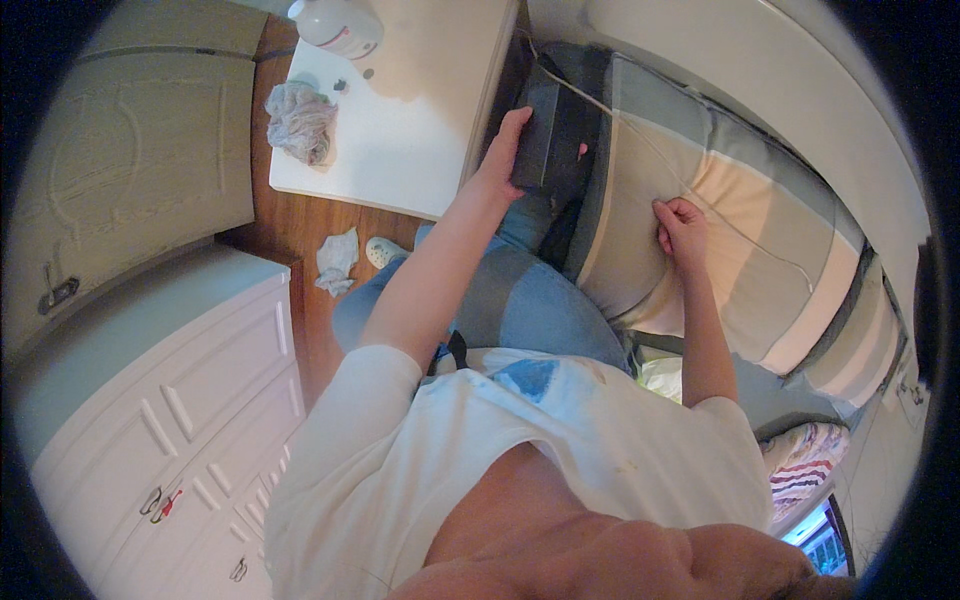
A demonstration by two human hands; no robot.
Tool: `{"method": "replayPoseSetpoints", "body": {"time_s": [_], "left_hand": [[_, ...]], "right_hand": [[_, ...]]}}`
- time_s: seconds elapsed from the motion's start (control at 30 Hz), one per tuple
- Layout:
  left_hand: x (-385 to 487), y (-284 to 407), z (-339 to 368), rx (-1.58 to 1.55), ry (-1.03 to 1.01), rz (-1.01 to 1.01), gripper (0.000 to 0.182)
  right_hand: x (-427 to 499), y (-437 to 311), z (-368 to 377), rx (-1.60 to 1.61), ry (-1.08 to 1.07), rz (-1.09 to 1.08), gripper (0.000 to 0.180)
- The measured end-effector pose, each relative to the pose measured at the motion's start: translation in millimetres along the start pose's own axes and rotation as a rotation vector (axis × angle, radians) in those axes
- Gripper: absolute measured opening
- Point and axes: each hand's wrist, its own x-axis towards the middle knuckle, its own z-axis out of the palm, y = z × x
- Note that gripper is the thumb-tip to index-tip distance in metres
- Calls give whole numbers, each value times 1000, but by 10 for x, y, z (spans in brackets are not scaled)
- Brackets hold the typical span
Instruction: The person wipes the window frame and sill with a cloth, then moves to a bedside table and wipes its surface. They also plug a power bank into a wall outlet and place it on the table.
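Note:
My left hand grips a dark rectangular box from its left side, and a pink fingertip shows at the far side. The box is held above my lower leg in blue jeans, beside the white tabletop. My right hand has its fingers curled in over the striped fabric cover of a seat or bed. No object shows in those fingers; whether they pinch the fabric is unclear. A thin white cable runs across the cover, passing just above my right hand.
On the white table stand a white plastic bottle and a crumpled plastic bag. A crumpled tissue or cloth lies on the wood floor, near my clog. A white drawer cabinet is at left, a lit screen at lower right.

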Motion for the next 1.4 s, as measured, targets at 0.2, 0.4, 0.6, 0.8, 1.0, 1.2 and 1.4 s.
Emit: {"method": "replayPoseSetpoints", "body": {"time_s": [0.2, 0.4, 0.6, 0.8, 1.0, 1.2, 1.4], "left_hand": [[-562, -32, 124, 149, 42, -175, 58], [-1287, -220, 129, 200, -62, -195, 61], [-2214, -247, -76, 42, -56, -59, 67], [-2834, -253, -286, 150, 9, 215, 62], [-3095, -226, -338, 474, 75, 399, 69], [-3364, -256, -220, 842, 373, 679, 69], [-3705, -337, -199, 1068, 497, 865, 66]], "right_hand": [[-13, -4, -33, -4, 39, -23, 24], [-55, 3, -131, 133, -105, -99, 18], [-368, -93, -440, 806, -422, -132, 35], [-448, -92, -1174, 918, -121, -328, 38], [-569, -432, -1584, 745, 165, -638, 32], [-911, -1356, -1154, 748, 123, -944, 24], [-1326, -2128, -89, 318, 392, -1367, 32]]}}
